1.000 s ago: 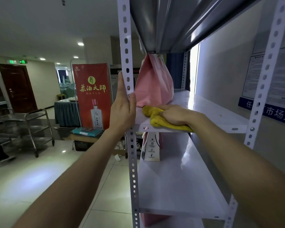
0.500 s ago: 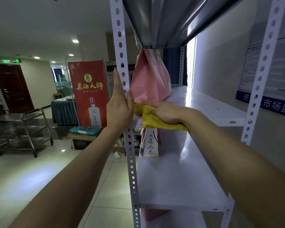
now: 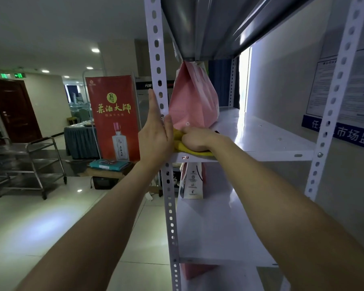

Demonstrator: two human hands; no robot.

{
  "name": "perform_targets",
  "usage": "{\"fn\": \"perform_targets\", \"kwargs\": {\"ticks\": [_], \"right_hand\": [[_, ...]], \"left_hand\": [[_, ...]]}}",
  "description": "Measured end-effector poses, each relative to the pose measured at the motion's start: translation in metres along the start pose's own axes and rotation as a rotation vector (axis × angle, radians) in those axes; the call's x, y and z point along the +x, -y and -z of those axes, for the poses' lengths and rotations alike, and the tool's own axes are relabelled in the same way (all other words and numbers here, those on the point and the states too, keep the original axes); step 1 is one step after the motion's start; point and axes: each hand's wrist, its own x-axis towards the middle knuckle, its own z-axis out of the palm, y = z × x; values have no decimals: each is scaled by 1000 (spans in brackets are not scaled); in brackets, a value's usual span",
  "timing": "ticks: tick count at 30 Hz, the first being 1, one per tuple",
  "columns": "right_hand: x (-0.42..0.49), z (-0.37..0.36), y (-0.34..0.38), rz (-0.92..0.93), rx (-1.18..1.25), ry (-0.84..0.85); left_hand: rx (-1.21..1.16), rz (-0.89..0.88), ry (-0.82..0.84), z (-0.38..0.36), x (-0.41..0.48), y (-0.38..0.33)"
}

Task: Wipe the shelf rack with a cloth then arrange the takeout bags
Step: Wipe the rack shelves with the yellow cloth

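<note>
A white metal shelf rack (image 3: pixel 267 139) stands in front of me with several boards. On the chest-high board my right hand (image 3: pixel 195 139) presses a yellow cloth (image 3: pixel 189 150) at the front left corner, right below a pink takeout bag (image 3: pixel 192 101) that stands upright there. My left hand (image 3: pixel 156 135) lies flat with fingers straight against the rack's perforated front left post (image 3: pixel 158 80). A white takeout bag (image 3: pixel 191 181) with printed icons stands on the board below. Part of another pink bag (image 3: pixel 195 269) shows on the lowest board.
A red standing banner (image 3: pixel 114 116) with a bottle picture is to the left behind the rack, with boxes (image 3: pixel 108 164) at its foot. A steel trolley (image 3: pixel 27 160) stands at far left on the tiled floor. A wall with posted notices (image 3: pixel 345 91) backs the rack on the right.
My right hand has slid the yellow cloth leftward along the board toward the front left post, closer to my left hand. The view has shifted slightly upward.
</note>
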Motion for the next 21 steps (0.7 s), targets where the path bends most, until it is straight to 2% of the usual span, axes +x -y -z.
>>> {"fn": "perform_targets", "kwargs": {"ticks": [6, 10, 12, 14, 17, 19, 21], "right_hand": [[-39, 6, -23, 21, -12, -54], [-71, 19, -72, -130, 19, -111], [-88, 30, -103, -236, 4, -132], [-100, 40, -130, -324, -14, -138], [-109, 51, -156, -428, 1, -163], [-105, 53, -163, -463, 23, -159], [-93, 55, -167, -475, 30, -135]], "left_hand": [[46, -4, 26, 2, 1, 0], [231, -28, -66, 4, -6, -4], [307, -100, -162, 4, -7, -12], [290, -266, -172, -3, -7, -26], [216, -434, 8, -22, -4, -56], [206, -374, 195, -36, 2, -68], [242, -231, 382, -48, 10, -69]]}}
